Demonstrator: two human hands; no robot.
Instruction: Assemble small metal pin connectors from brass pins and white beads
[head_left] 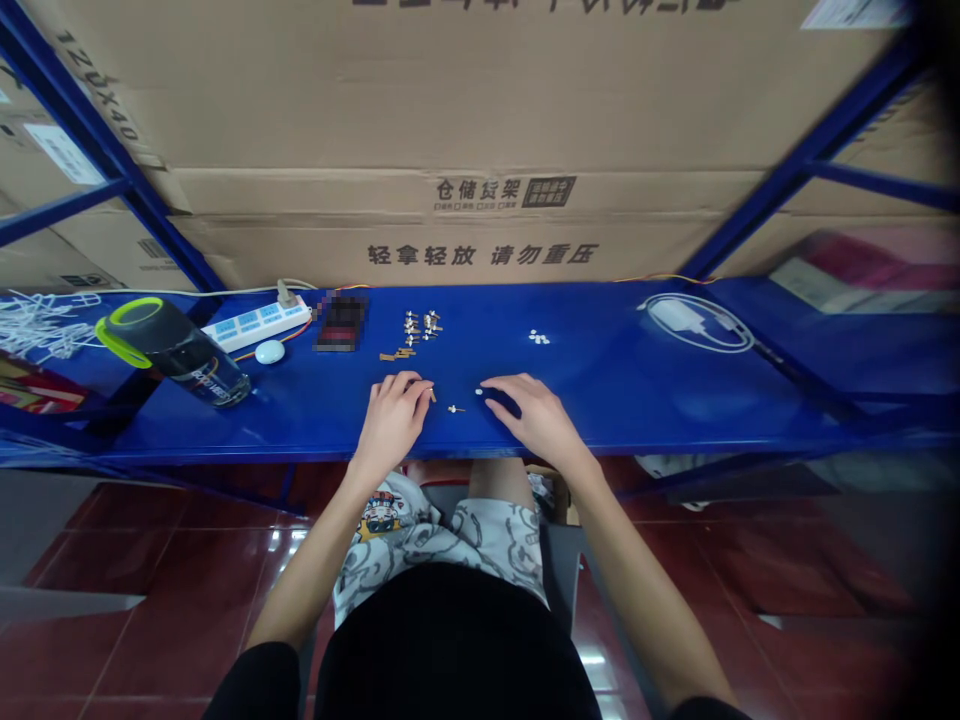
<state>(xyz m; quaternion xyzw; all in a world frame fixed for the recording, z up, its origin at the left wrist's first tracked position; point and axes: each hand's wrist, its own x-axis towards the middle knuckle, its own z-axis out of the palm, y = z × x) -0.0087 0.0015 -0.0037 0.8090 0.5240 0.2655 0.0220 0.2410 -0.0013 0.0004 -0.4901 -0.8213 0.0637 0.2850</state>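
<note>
My left hand (395, 415) pinches a small tan stick-like piece (432, 394) between thumb and fingertips, just above the blue shelf. At the thumb and index fingertips of my right hand (531, 412) is a small white piece (479, 392), its exact shape too small to make out. Between the hands lies a little white-and-tan piece with a thin pin (453, 408). Behind my left hand sit several similar assembled pieces (422, 326) in a cluster, with loose tan pieces (398, 354) in front of them. Several white pieces (538, 337) lie grouped beyond my right hand.
On the left of the blue shelf (637, 410) are a dark bottle with a green loop (180, 350), a power strip (259, 325), a round white object (270, 351) and a dark box (342, 322). A coiled white cable (701, 322) lies right. Cardboard (315, 240) stands behind.
</note>
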